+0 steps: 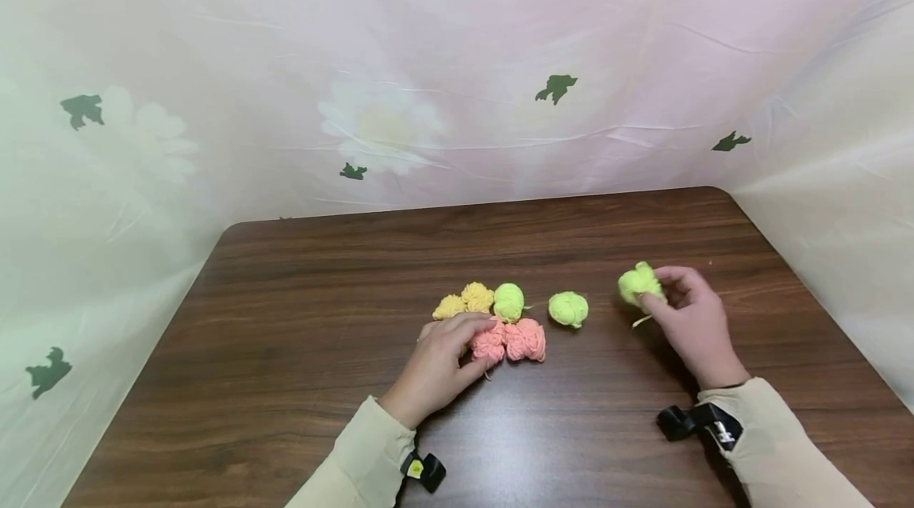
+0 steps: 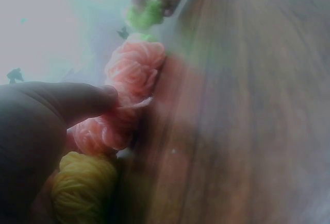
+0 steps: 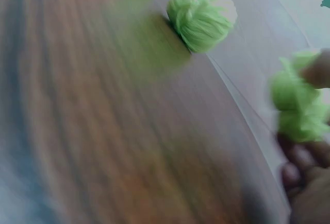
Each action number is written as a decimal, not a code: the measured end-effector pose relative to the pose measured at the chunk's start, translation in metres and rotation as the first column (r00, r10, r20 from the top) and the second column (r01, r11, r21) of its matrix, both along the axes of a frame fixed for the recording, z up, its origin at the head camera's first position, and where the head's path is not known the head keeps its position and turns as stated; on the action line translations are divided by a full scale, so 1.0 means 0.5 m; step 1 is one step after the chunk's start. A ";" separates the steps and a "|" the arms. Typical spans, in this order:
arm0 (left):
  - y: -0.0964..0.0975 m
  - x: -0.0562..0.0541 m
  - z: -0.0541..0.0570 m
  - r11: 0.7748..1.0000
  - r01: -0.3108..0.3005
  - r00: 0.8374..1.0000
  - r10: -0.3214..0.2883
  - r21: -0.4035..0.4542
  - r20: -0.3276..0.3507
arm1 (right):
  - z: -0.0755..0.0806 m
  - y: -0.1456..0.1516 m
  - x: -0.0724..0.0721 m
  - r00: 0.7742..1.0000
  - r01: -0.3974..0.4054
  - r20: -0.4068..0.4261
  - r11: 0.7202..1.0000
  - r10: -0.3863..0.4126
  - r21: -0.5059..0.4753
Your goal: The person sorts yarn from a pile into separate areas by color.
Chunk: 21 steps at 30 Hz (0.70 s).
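In the head view, the left hand hides the ten-o'clock side of one pink ball, and the right sleeve — at five o'clock — runs off the bottom edge. The left wrist view is hazy; its yellow ball, at seven, is cut off below. The right wrist view crops the right hand and its green ball around three o'clock.

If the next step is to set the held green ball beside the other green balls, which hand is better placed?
Probably the right hand: it holds that green ball, and the nearest other green ball lies to its left. The left hand holds a pink ball farther left.
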<state>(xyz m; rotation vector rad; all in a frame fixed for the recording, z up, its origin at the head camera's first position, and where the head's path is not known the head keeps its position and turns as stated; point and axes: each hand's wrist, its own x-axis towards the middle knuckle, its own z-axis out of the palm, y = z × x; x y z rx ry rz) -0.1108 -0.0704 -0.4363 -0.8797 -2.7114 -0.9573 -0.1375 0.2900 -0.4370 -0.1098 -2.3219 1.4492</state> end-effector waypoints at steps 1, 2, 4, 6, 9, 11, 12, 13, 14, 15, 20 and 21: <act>0.000 0.000 0.000 1.000 0.000 1.000 0.000 -0.001 0.000 | 0.003 0.003 -0.001 0.999 0.038 -0.013 0.999 -0.038 -0.038; 0.000 0.000 0.000 1.000 -0.001 1.000 0.001 -0.001 -0.001 | 0.006 0.007 -0.003 0.996 0.080 -0.021 0.994 -0.081 -0.076; -0.001 0.000 0.000 1.000 -0.001 1.000 0.001 0.000 -0.001 | 0.011 0.016 -0.005 0.988 0.147 -0.020 0.979 -0.152 -0.138; -0.001 0.000 0.000 1.000 -0.001 1.000 0.001 0.001 0.000 | 0.013 0.023 -0.008 0.984 0.178 -0.003 0.974 -0.180 -0.140; -0.001 0.001 0.000 1.000 -0.001 1.000 0.001 0.003 0.003 | 0.011 0.033 -0.011 0.984 0.177 0.029 0.977 -0.175 -0.117; -0.001 0.001 0.001 1.000 -0.001 1.000 0.001 0.002 0.003 | 0.010 0.039 -0.013 0.985 0.169 0.038 0.980 -0.165 -0.108; -0.001 0.001 0.001 1.000 -0.001 1.000 0.001 0.001 0.004 | 0.009 0.042 -0.014 0.986 0.166 0.039 0.980 -0.163 -0.105; -0.001 0.001 0.001 1.000 -0.001 1.000 0.001 0.002 0.004 | 0.009 0.045 -0.015 0.986 0.164 0.041 0.981 -0.160 -0.106; -0.001 0.001 0.001 1.000 -0.001 1.000 0.001 0.001 0.004 | 0.008 0.048 -0.016 0.987 0.161 0.043 0.980 -0.157 -0.115; -0.001 0.001 0.001 1.000 -0.002 1.000 0.002 0.000 0.005 | 0.008 0.051 -0.017 0.986 0.162 0.046 0.980 -0.158 -0.118; -0.001 0.001 0.002 1.000 -0.008 1.000 0.008 -0.002 0.014 | 0.005 0.066 -0.022 0.984 0.172 0.072 0.977 -0.164 -0.122; -0.001 0.001 0.002 1.000 -0.008 1.000 0.008 -0.001 0.015 | 0.004 0.069 -0.023 0.983 0.176 0.076 0.977 -0.168 -0.116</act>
